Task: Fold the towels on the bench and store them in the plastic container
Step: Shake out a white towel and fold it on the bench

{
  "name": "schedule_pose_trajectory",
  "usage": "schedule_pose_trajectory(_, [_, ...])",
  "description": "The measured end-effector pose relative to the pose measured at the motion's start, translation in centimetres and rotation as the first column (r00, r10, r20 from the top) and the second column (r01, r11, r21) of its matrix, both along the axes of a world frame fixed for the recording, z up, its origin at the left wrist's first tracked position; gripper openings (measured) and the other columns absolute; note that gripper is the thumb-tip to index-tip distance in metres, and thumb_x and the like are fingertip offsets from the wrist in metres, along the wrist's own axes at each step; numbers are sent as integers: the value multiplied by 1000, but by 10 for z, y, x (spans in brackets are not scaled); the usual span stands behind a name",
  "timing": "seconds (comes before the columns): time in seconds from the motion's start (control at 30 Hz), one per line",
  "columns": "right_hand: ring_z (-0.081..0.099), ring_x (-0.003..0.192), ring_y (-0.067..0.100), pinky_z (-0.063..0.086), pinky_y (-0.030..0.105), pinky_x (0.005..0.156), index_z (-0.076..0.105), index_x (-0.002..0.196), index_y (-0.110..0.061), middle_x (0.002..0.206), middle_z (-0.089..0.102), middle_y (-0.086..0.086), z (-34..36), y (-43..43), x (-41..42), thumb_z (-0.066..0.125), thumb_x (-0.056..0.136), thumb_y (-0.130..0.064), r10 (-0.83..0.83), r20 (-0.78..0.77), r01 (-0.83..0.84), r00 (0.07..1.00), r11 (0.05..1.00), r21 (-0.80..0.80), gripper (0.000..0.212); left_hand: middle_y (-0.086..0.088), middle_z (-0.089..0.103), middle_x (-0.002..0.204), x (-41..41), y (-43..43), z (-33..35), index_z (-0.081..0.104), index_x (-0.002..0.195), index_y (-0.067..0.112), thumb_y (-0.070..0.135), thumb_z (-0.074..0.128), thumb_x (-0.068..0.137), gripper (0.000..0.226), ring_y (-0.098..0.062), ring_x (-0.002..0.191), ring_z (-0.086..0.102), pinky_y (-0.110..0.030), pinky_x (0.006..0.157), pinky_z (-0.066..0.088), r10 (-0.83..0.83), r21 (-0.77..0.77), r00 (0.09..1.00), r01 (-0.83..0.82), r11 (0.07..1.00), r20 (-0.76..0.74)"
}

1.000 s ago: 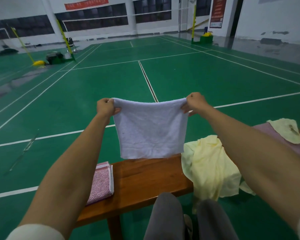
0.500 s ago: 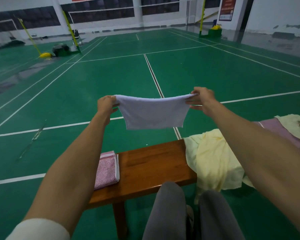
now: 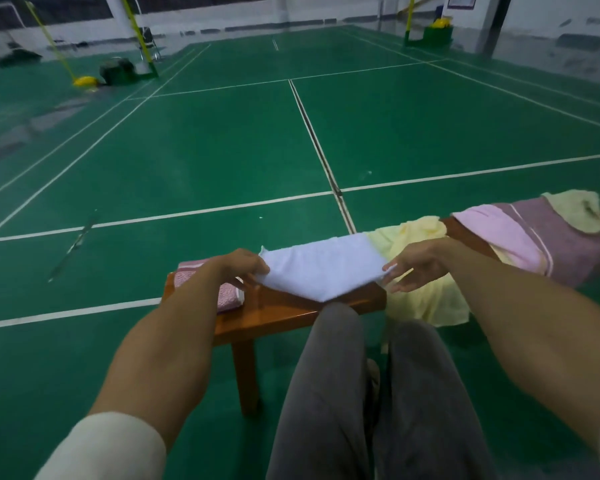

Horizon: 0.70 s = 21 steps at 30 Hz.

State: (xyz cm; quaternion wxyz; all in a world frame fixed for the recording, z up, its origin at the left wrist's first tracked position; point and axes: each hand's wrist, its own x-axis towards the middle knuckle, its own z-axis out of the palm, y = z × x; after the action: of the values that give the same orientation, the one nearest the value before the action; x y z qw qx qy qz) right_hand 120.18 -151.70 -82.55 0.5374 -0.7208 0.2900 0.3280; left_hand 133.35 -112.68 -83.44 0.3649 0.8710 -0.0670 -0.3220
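1. The white towel [image 3: 321,268] lies spread across the worktop [image 3: 284,311] at mid-frame, folded flat, its near edge sagging to a point toward the person's knees.
2. The left hand [image 3: 238,268] holds the towel's left end, fingers curled over the corner and grasping it.
3. The right hand [image 3: 418,263] is at the towel's right end; its thumb and forefinger pinch the corner while the other fingers [image 3: 400,287] stretch out loosely below.
4. Just left of the white towel, under the left wrist, a folded pink towel [image 3: 222,294] rests on the worktop's end.
5. To the right, a yellow towel [image 3: 426,296] drapes over the worktop's edge.
6. Further right, a purple towel [image 3: 548,244] lies spread, with a pale yellow cloth [image 3: 575,213] on top.
7. Grey trousers [image 3: 329,393] fill the lower centre; green court floor [image 3: 222,150] surrounds everything.
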Motion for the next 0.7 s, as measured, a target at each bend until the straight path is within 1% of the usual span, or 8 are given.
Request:
schedule_pose_trajectory(0.13, [76,87,23,61,31,66,61,124,-6,106,77,12,0,4,-10,62,98,0,138,-32,-141,990,972,-188,27,-12,72,101,-7,6,3,67,115,3,20,72,90,31,-26,81,73,-41,79,60,-63,51,995,67,996,-78])
schedule_pose_trajectory(0.2, [76,91,23,61,31,74,61,122,-7,106,77,12,4,3,-13,64,97,-1,201,-61,-210,978,950,-233,26,-16,71,109,-7,10,6,67,117,3,21,73,90,33,-27,84,73,-38,78,60,-92,93,984,107,990,-155])
schedule_pose_trajectory(0.3, [75,100,24,58,33,86,62,124,-8,107,77,11,12,0,-18,67,95,-1,292,-162,-327,943,906,-270,30,-17,67,127,-9,18,5,66,122,6,23,73,92,35,-27,96,75,-41,91,59,-95,156,952,145,977,-290])
schedule_pose_trajectory(0.37, [76,96,24,58,31,84,62,124,-7,108,77,11,15,0,-22,65,95,1,333,-227,-388,915,881,-272,30,-16,65,128,-11,21,5,64,123,7,24,75,92,37,-26,97,75,-40,91,60,-86,156,940,144,977,-329])
schedule_pose_trajectory(0.47, [76,95,25,59,30,78,61,126,-5,108,76,15,17,2,-24,59,98,3,357,-280,-425,891,874,-238,29,-13,63,123,-9,19,3,61,124,7,26,75,92,40,-24,92,74,-35,82,60,-88,144,929,149,978,-360])
schedule_pose_trajectory(0.57, [76,92,29,62,34,75,67,121,-4,105,76,18,18,0,-15,59,97,4,328,-189,-369,926,892,-262,26,-14,64,110,0,13,2,62,121,4,26,71,95,35,-22,83,70,-31,71,58,-112,141,952,157,978,-284])
schedule_pose_trajectory(0.63, [75,96,31,62,35,70,76,106,-8,104,75,17,17,-6,-3,67,93,3,285,-33,-277,958,890,-362,19,-13,66,99,8,8,0,66,116,3,24,67,96,29,-22,76,67,-30,67,56,-99,130,985,117,985,-138])
schedule_pose_trajectory(0.7, [71,93,28,61,34,66,80,93,-11,100,73,13,13,-11,12,73,89,-1,244,154,-149,957,876,-459,12,-13,68,95,18,3,-8,71,111,3,21,67,97,23,-24,75,65,-30,65,54,-21,95,1000,19,995,21])
